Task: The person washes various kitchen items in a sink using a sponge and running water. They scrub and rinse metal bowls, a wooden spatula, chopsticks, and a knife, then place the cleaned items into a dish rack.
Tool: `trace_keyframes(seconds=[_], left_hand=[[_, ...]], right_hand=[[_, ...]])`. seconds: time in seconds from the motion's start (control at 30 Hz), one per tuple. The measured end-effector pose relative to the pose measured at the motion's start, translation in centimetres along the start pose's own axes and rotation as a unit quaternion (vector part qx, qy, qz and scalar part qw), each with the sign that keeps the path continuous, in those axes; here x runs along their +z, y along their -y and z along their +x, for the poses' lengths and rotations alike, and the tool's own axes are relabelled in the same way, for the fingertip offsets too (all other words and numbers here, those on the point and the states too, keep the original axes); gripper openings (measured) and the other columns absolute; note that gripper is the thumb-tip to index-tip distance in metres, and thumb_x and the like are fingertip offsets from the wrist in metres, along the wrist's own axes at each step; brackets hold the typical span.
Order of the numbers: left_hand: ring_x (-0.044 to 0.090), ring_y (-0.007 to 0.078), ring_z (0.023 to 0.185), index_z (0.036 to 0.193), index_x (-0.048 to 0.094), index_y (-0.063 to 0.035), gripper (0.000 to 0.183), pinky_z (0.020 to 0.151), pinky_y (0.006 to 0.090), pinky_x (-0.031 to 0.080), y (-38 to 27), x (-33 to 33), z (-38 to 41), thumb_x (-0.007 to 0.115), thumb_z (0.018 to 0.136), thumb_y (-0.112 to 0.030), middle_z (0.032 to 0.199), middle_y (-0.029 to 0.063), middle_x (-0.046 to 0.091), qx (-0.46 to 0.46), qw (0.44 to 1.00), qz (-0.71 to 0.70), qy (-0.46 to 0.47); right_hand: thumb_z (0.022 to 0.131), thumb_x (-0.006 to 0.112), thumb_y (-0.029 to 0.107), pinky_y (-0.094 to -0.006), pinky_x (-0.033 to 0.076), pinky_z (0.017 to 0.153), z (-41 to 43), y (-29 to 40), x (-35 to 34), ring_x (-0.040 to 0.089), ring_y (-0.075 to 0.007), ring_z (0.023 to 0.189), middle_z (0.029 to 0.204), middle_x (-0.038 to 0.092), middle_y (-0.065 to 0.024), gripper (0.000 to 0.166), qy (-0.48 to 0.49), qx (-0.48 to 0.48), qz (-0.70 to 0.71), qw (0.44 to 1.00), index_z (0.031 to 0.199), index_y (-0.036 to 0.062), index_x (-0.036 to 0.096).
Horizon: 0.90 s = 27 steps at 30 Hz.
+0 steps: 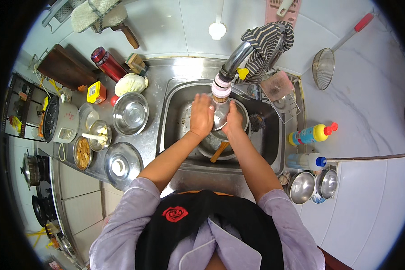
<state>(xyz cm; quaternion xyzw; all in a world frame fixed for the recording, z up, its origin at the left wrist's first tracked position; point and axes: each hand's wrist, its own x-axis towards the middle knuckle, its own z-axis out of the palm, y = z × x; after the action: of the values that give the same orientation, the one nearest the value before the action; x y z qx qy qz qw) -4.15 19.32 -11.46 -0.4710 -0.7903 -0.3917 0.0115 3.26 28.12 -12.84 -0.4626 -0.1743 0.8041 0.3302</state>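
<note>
Both my hands are over a stainless steel sink [276, 152], beneath the white-pink nozzle [221, 88] of the faucet [238, 55]. My left hand [202, 116] has its fingers stretched out, their tips blurred, beside a shiny, silvery patch under the nozzle. On the other side, my right hand [233, 119] has its thumb up; its other fingers are mostly hidden. Whether the patch is running water or a metal surface held there is unclear. Under my hands are a round metal vessel [244, 113] and a metal basin [206, 152], with a wooden handle [220, 152] across the basin's edge.
Left counter: a steel bowl [131, 113], a cabbage [131, 84], a red thermos [108, 64], a rice cooker [65, 118] and a steel lid [135, 157]. Right: a wire rack with a sponge [277, 85], a yellow-blue bottle [308, 134] and metal bowls [301, 188]. A striped cloth [263, 50] drapes the faucet.
</note>
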Motion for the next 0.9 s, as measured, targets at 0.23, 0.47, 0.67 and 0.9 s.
trace_keyframes(seconds=[0.23,0.47,0.67,0.9], left_hand=[[0.057,0.0227,0.099,0.114,0.054,-0.0067,0.055,0.084,0.0407,0.044,4.5,0.2,3.3,0.041,0.086,-0.052,0.108,0.0102,0.06,-0.498,0.593,-0.597,0.211],[0.059,0.026,0.096,0.114,0.052,-0.0048,0.055,0.087,0.0422,0.045,3.1,-0.8,2.4,0.04,0.086,-0.05,0.107,0.0121,0.06,-0.491,0.533,-0.665,0.181],[0.06,0.0256,0.091,0.113,0.052,-0.0039,0.051,0.084,0.0408,0.047,2.7,-1.7,3.0,0.043,0.087,-0.046,0.103,0.0127,0.061,-0.506,0.549,-0.645,0.162],[0.06,0.0241,0.091,0.11,0.054,-0.0032,0.049,0.084,0.0382,0.047,3.8,-0.4,2.0,0.043,0.087,-0.045,0.102,0.0122,0.062,-0.517,0.579,-0.614,0.141]], right_hand=[[0.088,0.052,0.031,-0.0355,0.048,0.068,-1.4,2.2,-0.3,0.059,-0.0222,0.079,0.088,0.061,-0.0092,0.031,0.031,-0.007,-0.08,0.996,0.094,0.0004,0.056],[0.087,0.046,0.025,-0.0409,0.034,0.089,-0.5,5.5,-2.0,0.048,-0.0333,0.1,0.109,0.052,-0.0176,0.031,-0.053,-0.601,-0.552,0.576,0.108,0.0028,0.052],[0.089,0.041,0.018,-0.0422,0.036,0.082,4.4,8.5,-3.3,0.051,-0.0351,0.088,0.09,0.057,-0.0164,0.022,0.123,-0.59,-0.615,0.508,0.094,0.0019,0.055],[0.088,0.043,0.019,-0.0441,0.037,0.073,5.0,8.5,-2.8,0.051,-0.0357,0.078,0.079,0.055,-0.0162,0.019,0.14,-0.588,-0.627,0.492,0.083,0.0031,0.053]])
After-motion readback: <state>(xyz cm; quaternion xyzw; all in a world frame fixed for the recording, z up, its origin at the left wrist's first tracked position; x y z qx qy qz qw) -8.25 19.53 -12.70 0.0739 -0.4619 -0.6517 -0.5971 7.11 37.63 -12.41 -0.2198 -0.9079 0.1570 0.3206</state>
